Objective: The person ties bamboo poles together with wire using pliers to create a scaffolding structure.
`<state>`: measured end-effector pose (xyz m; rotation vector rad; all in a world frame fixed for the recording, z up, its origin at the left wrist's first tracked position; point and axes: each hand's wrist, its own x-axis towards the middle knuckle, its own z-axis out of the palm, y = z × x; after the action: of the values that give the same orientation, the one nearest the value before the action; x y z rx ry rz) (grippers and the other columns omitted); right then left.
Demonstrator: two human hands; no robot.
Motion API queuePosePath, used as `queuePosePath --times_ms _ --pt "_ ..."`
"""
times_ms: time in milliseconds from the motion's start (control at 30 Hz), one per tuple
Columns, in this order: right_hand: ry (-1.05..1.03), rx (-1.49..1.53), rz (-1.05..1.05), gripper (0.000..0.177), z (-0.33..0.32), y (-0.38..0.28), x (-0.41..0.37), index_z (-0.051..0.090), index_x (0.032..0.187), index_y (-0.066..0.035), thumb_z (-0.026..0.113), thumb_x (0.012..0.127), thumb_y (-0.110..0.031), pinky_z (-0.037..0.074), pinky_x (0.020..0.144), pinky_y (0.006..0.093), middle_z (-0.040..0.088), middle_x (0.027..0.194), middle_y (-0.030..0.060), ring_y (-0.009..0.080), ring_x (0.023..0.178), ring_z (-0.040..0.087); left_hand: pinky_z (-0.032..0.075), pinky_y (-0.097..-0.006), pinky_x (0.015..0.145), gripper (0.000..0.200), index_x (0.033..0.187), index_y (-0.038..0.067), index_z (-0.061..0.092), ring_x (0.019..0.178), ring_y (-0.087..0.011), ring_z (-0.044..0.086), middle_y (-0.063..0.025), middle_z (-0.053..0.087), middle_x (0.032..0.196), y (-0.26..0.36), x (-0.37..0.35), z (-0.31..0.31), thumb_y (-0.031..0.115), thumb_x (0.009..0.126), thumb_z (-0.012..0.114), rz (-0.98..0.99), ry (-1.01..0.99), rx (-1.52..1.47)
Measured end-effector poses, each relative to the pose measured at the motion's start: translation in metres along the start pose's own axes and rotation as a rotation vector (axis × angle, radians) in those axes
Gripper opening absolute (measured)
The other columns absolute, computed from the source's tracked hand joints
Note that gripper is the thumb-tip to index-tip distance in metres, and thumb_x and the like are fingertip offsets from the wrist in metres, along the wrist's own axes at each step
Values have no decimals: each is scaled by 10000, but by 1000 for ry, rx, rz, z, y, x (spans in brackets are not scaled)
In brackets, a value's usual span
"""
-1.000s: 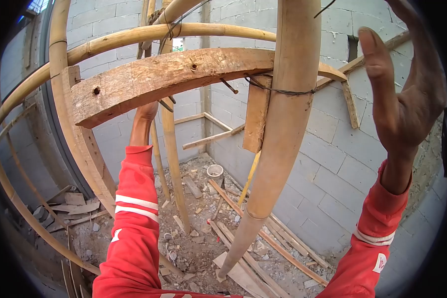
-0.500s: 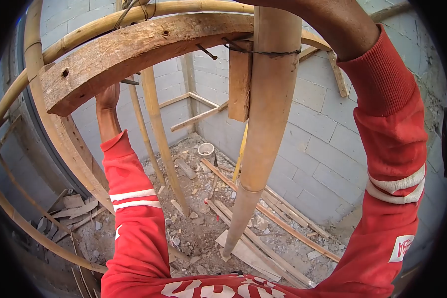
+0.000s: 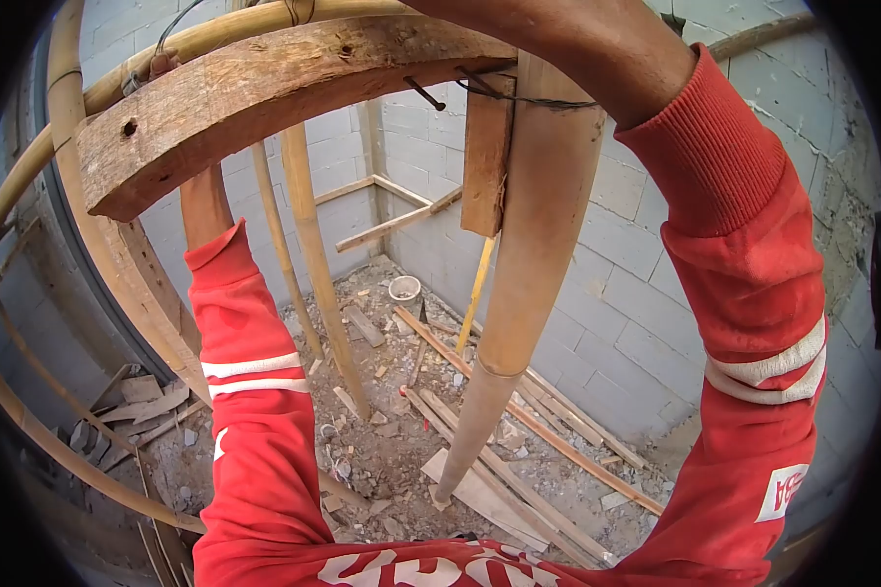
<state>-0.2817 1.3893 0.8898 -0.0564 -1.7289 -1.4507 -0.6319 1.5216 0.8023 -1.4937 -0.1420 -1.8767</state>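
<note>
The left forearm (image 3: 206, 207), in a red sleeve with white bands, reaches straight up behind the curved wooden plank (image 3: 264, 98). The left hand is hidden behind the plank's lower edge, so I cannot tell whether its fingers are spread or closed on the wood. The right forearm (image 3: 578, 49) crosses the top of the view above the plank and the thick bamboo pole (image 3: 538, 215). The right hand passes out of the picture at the top edge, so its grip cannot be told either. The plank arches between the two arms, its left end just above the left wrist. The bamboo pole hangs tilted just under the right forearm, bound with dark wire (image 3: 529, 100) to a short wooden block (image 3: 485, 157) beside it. A bent nail (image 3: 424, 93) sticks out of the plank near the wire. Far below, a white bowl (image 3: 404, 288) sits among rubble and scrap boards by the block wall (image 3: 636, 303)
</note>
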Motion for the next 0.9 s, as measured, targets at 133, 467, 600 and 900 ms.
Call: queuePosePath --times_ms 133,467,600,900 --pt "-279 486 389 161 -58 -26 3 605 1013 57 534 894 -25 551 622 366 649 908 234 290 751 648 531 -352 904 243 1060 62 619 992 -157 607 -14 626 1016 80 5 5 276 964 681 -56 165 180" --pt "-342 21 167 146 -65 -32 -27 656 978 26 627 841 -13 552 717 390 669 916 176 302 847 670 504 -288 719 229 973 42 703 743 -101 574 9 619 800 64 -21 20 268 950 730 -113 -187 419" --pt "225 39 0 268 -46 -19 -48 682 978 -20 722 736 88 541 782 391 693 937 107 290 876 674 424 -220 557 196 836 35 738 589 -42 507 25 588 664 105 20 47 206 927 769 -647 255 -134" --pt "3 306 509 106 -54 -11 -89 688 883 -5 641 791 20 521 666 415 670 822 133 334 733 661 500 -289 707 205 977 -8 713 773 -134 616 -50 666 805 95 -7 35 196 965 695 -371 126 -211"
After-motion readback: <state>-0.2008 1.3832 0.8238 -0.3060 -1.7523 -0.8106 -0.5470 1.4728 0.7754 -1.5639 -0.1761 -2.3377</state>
